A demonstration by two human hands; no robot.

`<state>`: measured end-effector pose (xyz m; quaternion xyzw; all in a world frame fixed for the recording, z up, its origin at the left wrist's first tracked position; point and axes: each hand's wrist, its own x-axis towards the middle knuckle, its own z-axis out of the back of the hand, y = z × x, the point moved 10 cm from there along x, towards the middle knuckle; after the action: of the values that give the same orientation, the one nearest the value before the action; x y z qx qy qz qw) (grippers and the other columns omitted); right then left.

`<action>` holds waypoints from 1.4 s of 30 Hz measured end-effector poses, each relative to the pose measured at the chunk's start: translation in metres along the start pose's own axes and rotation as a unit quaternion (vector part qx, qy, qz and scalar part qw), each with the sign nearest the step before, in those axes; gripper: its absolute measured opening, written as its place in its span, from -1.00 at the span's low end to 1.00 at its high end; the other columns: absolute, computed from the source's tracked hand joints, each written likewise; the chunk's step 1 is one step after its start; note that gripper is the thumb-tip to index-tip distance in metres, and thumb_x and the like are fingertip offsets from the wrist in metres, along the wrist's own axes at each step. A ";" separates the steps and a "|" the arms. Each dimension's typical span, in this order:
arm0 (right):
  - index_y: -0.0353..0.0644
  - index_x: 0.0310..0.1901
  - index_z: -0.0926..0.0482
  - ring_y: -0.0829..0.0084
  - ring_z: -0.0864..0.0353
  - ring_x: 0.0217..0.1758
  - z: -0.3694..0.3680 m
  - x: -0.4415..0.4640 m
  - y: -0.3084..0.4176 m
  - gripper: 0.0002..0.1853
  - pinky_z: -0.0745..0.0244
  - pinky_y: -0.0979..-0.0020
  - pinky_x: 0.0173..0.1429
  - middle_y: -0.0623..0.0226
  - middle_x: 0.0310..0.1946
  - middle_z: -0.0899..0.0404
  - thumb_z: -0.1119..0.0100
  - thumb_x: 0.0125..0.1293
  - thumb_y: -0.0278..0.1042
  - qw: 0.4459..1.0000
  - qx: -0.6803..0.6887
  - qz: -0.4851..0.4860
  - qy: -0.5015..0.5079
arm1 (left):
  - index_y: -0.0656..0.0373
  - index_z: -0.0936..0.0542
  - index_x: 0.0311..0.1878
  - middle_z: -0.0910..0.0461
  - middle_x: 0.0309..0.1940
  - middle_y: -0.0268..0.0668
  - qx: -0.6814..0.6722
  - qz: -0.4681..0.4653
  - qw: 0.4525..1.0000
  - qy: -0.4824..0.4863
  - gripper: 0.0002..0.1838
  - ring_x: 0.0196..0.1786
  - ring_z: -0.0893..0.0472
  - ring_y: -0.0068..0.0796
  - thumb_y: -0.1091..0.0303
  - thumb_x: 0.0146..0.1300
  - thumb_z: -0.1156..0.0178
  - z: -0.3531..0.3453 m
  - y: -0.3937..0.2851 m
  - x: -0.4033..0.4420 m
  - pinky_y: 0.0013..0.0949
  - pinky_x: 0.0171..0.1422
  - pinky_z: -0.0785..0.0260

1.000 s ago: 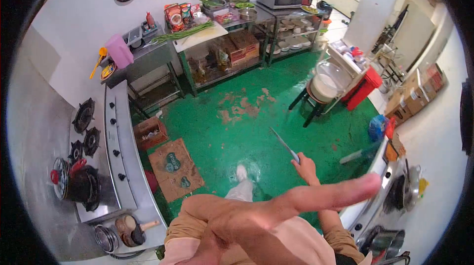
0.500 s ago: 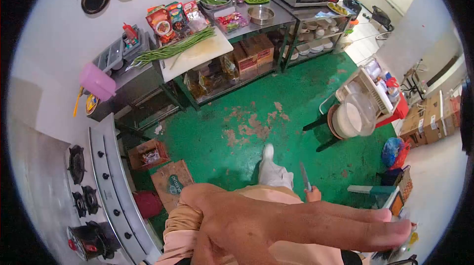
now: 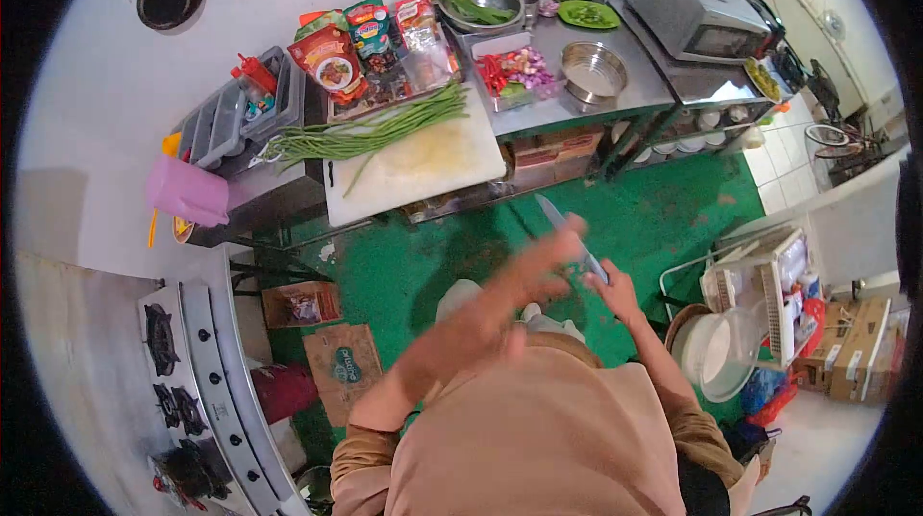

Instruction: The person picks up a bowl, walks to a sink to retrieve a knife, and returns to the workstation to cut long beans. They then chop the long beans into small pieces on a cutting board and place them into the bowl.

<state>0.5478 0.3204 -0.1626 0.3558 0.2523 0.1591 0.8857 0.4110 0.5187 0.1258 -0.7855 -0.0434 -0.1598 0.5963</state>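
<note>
Beside the board (image 3: 423, 168) a tub (image 3: 551, 91) holds chillies (image 3: 491, 75) and onions (image 3: 535, 64), our outstretched right hand (image 3: 615, 291) clasps a knife (image 3: 593, 266) pointing roughly boardward, our left hand (image 3: 546, 261) blurred, its grip unclear.

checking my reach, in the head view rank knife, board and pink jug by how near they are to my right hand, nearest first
1. Knife: held in the right hand.
2. Board: ahead and left of that hand.
3. Pink jug: far left, past the board.
</note>
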 end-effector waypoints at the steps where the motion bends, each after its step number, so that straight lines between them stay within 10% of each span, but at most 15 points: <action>1: -0.19 -0.10 -0.47 0.08 -0.62 -0.42 -0.006 0.020 0.023 -0.62 -0.45 0.16 -0.31 0.07 -0.50 -0.56 -0.23 0.30 -0.03 0.999 0.032 0.028 0.014 | 0.08 -0.28 0.44 -0.14 0.50 -0.20 0.063 0.053 0.994 -0.071 -0.37 0.47 -0.21 -0.34 0.00 0.41 -0.10 0.055 0.036 0.005 -0.25 0.42 -0.18; 7: -0.14 -0.05 -0.43 0.15 -0.61 -0.47 -0.082 0.108 0.089 -0.67 -0.45 0.19 -0.33 0.12 -0.52 -0.55 -0.21 0.34 -0.12 0.994 0.100 0.041 0.031 | 0.15 -0.55 0.14 -0.61 0.05 -0.25 0.292 0.209 0.853 -0.379 -0.70 0.12 -0.56 -0.40 0.38 0.38 -0.12 0.365 0.173 -0.041 -0.34 0.24 -0.35; 14: -0.13 -0.06 -0.47 0.16 -0.59 -0.45 -0.138 0.134 0.139 -0.67 -0.43 0.19 -0.35 0.09 -0.52 -0.52 -0.25 0.31 -0.11 0.998 0.045 -0.034 -0.038 | 0.06 -0.51 0.20 -0.52 0.15 -0.11 0.531 0.150 0.797 -0.246 -0.67 0.23 -0.46 -0.05 0.39 0.38 -0.07 0.495 0.182 0.045 -0.11 0.29 -0.32; 21: -0.16 -0.05 -0.48 0.21 -0.48 -0.52 -0.140 0.135 0.147 -0.67 -0.40 0.23 -0.37 0.10 -0.51 -0.51 -0.24 0.32 -0.12 0.985 0.109 -0.088 -0.097 | 0.18 -0.51 0.06 -0.51 -0.11 -0.06 0.656 0.147 0.735 -0.085 -0.74 -0.02 -0.49 0.03 0.46 0.31 -0.08 0.524 0.230 0.074 0.02 0.08 -0.37; 33: -0.19 -0.09 -0.49 0.49 -0.41 -0.52 -0.133 0.146 0.137 -0.72 -0.36 0.35 -0.41 0.29 -0.57 -0.47 -0.24 0.34 -0.18 0.970 0.151 -0.112 -0.156 | 0.09 -0.65 0.02 -0.56 -0.21 -0.19 0.709 -0.083 0.662 -0.230 -0.73 -0.15 -0.58 -0.18 0.48 0.24 -0.21 0.478 -0.044 0.111 -0.20 -0.02 -0.42; 36: -0.18 -0.08 -0.49 0.51 -0.40 -0.52 -0.130 0.155 0.143 -0.73 -0.37 0.39 -0.41 0.32 -0.56 -0.48 -0.25 0.34 -0.20 0.976 0.142 -0.109 -0.127 | 0.12 -0.68 -0.02 -0.57 -0.27 -0.21 0.780 -0.102 0.552 -0.277 -0.74 -0.19 -0.58 -0.24 0.51 0.22 -0.25 0.458 -0.082 0.102 -0.26 -0.02 -0.42; 42: -0.17 -0.01 -0.50 0.47 -0.46 -0.53 -0.120 0.176 0.151 -0.67 -0.41 0.38 -0.39 0.28 -0.53 -0.53 -0.23 0.34 -0.13 0.978 0.162 -0.081 -0.098 | 0.14 -0.61 -0.04 -0.57 -0.24 -0.16 0.620 0.028 0.746 -0.241 -0.80 -0.14 -0.57 -0.14 0.43 0.27 -0.21 0.482 0.060 0.099 -0.19 -0.06 -0.43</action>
<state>0.6098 0.5724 -0.1886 0.4871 0.2146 0.0079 0.8465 0.6156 0.9477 -0.0140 -0.2564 -0.2527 0.1134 0.9260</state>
